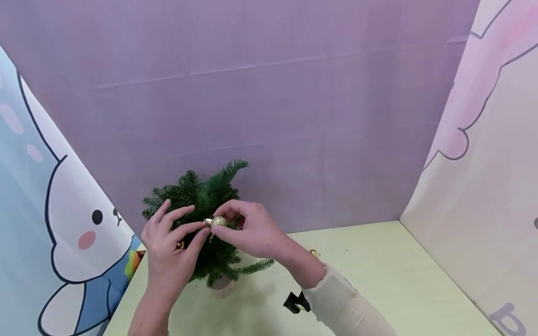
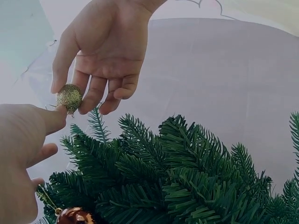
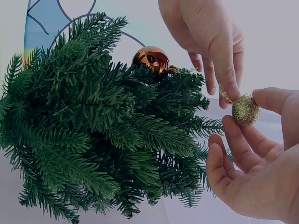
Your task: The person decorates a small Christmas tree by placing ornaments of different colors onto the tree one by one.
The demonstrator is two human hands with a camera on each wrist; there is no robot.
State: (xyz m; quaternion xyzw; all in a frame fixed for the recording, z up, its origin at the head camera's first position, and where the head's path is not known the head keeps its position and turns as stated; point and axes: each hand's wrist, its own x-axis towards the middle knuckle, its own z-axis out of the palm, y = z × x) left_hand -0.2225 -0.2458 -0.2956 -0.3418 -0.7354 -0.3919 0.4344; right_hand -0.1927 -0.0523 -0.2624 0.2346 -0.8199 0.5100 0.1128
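A small gold glitter bauble (image 1: 219, 222) is held up between the two hands, in front of a small artificial Christmas tree (image 1: 191, 186). My right hand (image 1: 254, 231) pinches the ball between thumb and fingertips. With thumb and index finger, my left hand (image 1: 170, 247) pinches its cap end, where a thin loop shows in the right wrist view; its other fingers spread out over the branches. A shiny copper bauble (image 3: 152, 59) hangs on the tree near the left hand. The tree's pale base (image 1: 223, 287) is partly hidden under the branches.
On the pale green table (image 1: 357, 280), a black bow (image 1: 296, 302) lies partly behind the right sleeve, and a gold ornament (image 1: 313, 252) sits beyond the right forearm. A purple backdrop (image 1: 286, 116) stands behind, with printed panels at both sides.
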